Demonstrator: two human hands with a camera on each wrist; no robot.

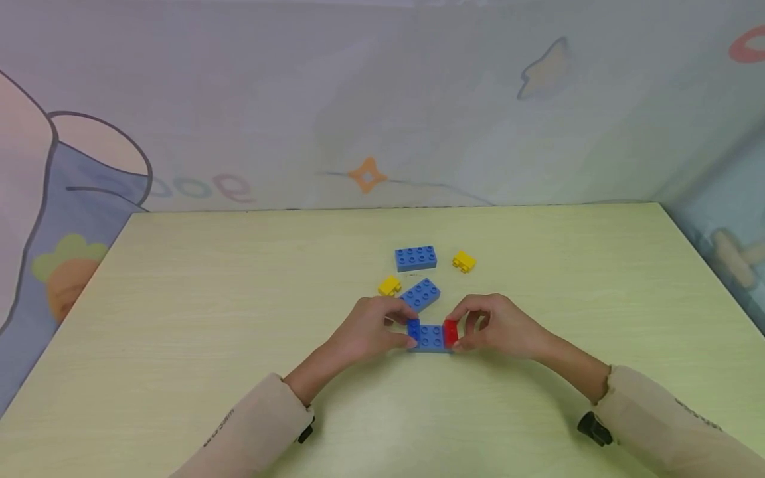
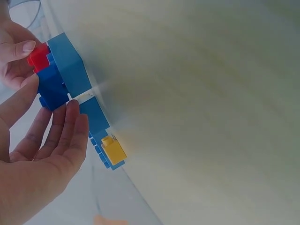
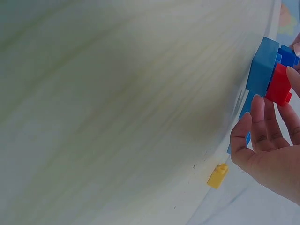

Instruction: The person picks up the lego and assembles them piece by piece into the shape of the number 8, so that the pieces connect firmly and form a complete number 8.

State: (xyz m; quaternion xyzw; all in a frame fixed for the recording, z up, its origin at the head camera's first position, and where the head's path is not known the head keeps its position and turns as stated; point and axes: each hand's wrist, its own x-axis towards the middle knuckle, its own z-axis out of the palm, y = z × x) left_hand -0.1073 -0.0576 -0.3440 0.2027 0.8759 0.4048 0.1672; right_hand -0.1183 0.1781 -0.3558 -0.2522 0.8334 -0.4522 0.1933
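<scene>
On the table in front of me lies a light blue brick (image 1: 431,339) with studs on top. My left hand (image 1: 376,325) pinches a small dark blue brick (image 1: 414,330) at its left end, thumb on the near side and index finger on the far side. At the right end, my right hand (image 1: 493,325) pinches a small red brick (image 1: 451,333) between thumb and fingers. Both small bricks sit over the end studs, with bare studs between them. In the left wrist view the dark blue brick (image 2: 52,87) stands beside the red brick (image 2: 39,58) on the light blue brick (image 2: 70,63).
Just beyond the hands, a second light blue brick (image 1: 422,295) lies at an angle, with a yellow brick (image 1: 390,286) to its left. Farther back are another light blue brick (image 1: 416,258) and a second yellow brick (image 1: 463,261). A printed cloth (image 1: 269,99) hangs behind the table.
</scene>
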